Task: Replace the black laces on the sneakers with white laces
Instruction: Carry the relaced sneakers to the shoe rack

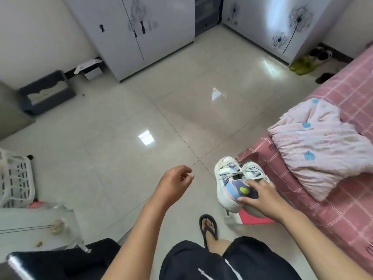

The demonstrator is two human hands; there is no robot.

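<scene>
A pair of white sneakers with pastel blue, purple and pink panels and a yellow-green dot is held together above the floor, beside the bed's corner. Their laces look pale grey-white; no black lace is visible. My right hand grips the pair at the heels and collars, fingers curled over the top and thumb on the side panel. My left hand hovers to the left of the shoes, over the floor tiles, with loosely curled fingers and nothing in it.
A bed with a pink checked sheet and a crumpled pink garment lies on the right. Below the shoes sits a red-and-white object. My foot in a black flip-flop stands on the tiles. A white basket and white wardrobes stand around.
</scene>
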